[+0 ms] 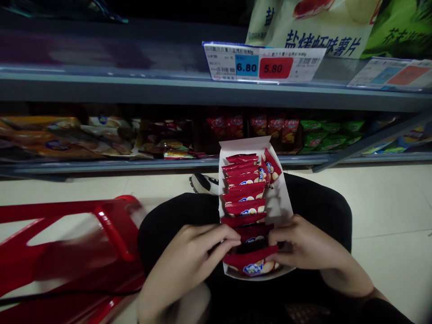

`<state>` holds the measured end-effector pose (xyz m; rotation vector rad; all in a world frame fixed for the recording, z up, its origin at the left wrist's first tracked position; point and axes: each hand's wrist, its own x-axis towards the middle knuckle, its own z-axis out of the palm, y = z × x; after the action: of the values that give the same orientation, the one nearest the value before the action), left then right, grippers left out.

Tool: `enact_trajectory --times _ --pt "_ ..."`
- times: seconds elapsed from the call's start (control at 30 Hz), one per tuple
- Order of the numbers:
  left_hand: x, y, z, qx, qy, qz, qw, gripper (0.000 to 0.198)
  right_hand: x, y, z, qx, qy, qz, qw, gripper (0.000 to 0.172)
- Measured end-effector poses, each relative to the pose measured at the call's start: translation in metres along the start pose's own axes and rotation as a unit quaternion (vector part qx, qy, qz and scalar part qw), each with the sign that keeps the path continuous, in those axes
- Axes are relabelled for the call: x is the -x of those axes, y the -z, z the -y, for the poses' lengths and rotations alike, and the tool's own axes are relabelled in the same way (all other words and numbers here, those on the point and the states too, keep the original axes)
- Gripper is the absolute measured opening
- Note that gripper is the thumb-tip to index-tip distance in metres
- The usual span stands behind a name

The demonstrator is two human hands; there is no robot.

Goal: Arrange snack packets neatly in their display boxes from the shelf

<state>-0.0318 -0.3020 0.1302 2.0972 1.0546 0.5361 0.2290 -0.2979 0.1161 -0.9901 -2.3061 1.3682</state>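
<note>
I record a white box (251, 145) on the lap (175, 220), holding one row of red packets (243, 194) standing on edge. My left hand (192, 258) and right hand (305, 249) pinch the nearest packets from either side.

Packets (245, 194) stand in a row in the box (282, 206) on the lap (320, 202); a basket (113, 227) lies left, shelves (135, 87) far behind

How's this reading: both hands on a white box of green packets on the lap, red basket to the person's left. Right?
One error: the packets in the white box are red, not green, per the head view. The rest holds: left hand and right hand on the box, on the lap, red basket to the person's left.
</note>
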Motion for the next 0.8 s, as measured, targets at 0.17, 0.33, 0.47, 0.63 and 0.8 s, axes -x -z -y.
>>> enact_trajectory --times 0.17,0.33,0.47,0.63,0.8 --pt "0.001 0.003 -0.002 -0.006 -0.037 -0.071 0.997 0.017 -0.002 -0.008 0.002 -0.021 -0.009 -0.042 0.999 0.014" --pt "0.002 0.003 0.004 -0.009 0.015 0.038 0.999 0.014 -0.004 -0.008 -0.002 0.035 -0.013 0.024 0.999 0.007" --pt "-0.002 -0.004 0.004 0.009 0.046 0.135 0.99 0.016 -0.009 -0.018 -0.005 0.134 -0.008 0.085 0.987 0.007" --pt "-0.006 -0.014 0.002 -0.001 0.082 0.174 0.981 0.017 -0.01 -0.026 -0.006 0.182 -0.001 0.117 0.976 0.013" --pt "-0.005 -0.006 0.001 -0.015 0.115 0.177 0.977 0.005 0.0 0.002 0.005 0.116 -0.03 0.034 0.992 0.031"
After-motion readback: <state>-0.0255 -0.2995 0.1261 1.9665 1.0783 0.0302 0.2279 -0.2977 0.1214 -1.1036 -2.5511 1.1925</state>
